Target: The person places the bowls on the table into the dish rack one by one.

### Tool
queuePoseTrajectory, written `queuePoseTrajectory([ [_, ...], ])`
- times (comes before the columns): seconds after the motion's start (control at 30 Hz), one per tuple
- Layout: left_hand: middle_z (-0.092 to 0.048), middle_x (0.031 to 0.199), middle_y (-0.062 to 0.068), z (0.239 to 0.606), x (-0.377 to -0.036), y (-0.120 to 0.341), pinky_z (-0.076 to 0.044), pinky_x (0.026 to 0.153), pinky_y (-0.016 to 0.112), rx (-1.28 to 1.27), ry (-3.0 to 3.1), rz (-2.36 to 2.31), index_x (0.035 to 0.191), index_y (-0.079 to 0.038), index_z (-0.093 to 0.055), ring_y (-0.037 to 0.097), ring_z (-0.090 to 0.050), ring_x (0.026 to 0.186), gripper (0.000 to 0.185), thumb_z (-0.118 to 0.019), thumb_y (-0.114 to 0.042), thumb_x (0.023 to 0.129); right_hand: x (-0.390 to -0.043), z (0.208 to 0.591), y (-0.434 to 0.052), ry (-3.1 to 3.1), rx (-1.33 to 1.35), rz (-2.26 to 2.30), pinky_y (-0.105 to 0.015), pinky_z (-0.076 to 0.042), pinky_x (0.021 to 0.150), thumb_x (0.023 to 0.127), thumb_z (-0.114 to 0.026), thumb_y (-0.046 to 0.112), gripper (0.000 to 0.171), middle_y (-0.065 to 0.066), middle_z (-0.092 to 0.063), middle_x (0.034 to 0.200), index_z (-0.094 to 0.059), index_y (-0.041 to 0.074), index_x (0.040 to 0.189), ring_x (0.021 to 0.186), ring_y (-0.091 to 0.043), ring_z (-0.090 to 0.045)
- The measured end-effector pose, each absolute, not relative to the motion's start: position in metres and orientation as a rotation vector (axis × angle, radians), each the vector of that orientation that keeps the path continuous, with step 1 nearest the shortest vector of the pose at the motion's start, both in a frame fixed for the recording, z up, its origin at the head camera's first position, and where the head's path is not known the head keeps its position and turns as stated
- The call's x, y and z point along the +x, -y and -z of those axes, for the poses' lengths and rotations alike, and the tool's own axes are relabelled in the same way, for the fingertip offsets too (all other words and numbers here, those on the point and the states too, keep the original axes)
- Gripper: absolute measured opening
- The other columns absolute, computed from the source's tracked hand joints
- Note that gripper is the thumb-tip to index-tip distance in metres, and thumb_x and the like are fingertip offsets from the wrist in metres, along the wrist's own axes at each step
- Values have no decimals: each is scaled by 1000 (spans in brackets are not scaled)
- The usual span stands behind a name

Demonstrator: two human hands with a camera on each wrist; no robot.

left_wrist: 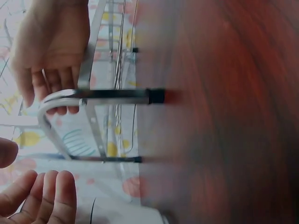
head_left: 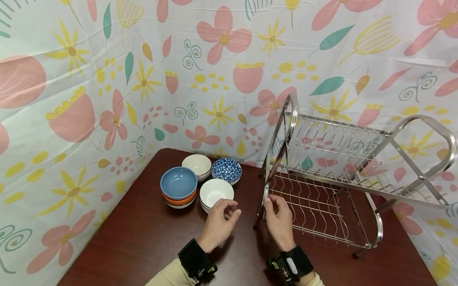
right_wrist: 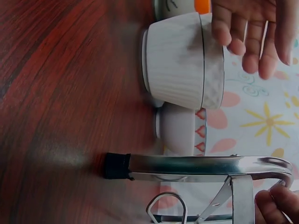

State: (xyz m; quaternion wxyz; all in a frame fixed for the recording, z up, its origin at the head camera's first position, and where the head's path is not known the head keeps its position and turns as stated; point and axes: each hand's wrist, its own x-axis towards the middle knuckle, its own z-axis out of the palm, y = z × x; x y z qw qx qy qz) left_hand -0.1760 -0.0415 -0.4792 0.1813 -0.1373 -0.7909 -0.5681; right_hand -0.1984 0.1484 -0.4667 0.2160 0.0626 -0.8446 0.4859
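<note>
the right hand (head_left: 280,220) seems to pinch the dish rack (head_left: 322,206) frame at its near left end on the desk (head_left: 143,238), the left hand (head_left: 219,223) hovers loosely curled and empty beside the white bowl (head_left: 216,192), so a firm, steady grip on the frame suits best.

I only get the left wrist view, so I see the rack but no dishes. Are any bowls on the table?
Observer: Yes, the head view shows four groups of bowls standing left of the rack.
Operator: Which one is nearest the left hand?
Observer: The front white bowl. The left hand is at its rim with loosely curled fingers and holds nothing. I cannot tell if it touches.
Operator: Is anything in the rack?
Observer: No, both tiers show only bare wires.
</note>
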Motion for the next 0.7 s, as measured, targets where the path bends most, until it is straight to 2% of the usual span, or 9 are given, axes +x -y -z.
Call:
queuePoseTrajectory([
  [0.17, -61, 86, -1, 475, -178, 56, -50, 62, 22, -343, 2223, 1513, 98, -5, -68, 9, -58, 70, 14, -71, -10, 85, -199, 470, -148, 2339, 157, -1334, -26, -39, 60, 99, -55, 21, 19, -2, -57, 87, -65, 7, 106, 67, -14, -48],
  [0.47, -59, 76, -6, 471, -182, 86, -44, 57, 23, -141, 2239, 1212, 89, -10, -70, 6, -53, 59, 7, -72, -13, 84, -200, 471, -146, 2337, 154, -1357, -26, -39, 56, 97, -58, 22, 17, -2, -56, 79, -65, 7, 99, 61, -14, -48],
  [0.7, -57, 71, -2, 473, -186, 101, -46, 54, 35, -51, 2258, 899, 90, -4, -69, 15, -56, 59, 16, -72, -18, 82, -201, 470, -147, 2331, 140, -1387, -26, -38, 54, 97, -57, 22, 16, -2, -54, 72, -65, 9, 93, 55, -13, -46],
])
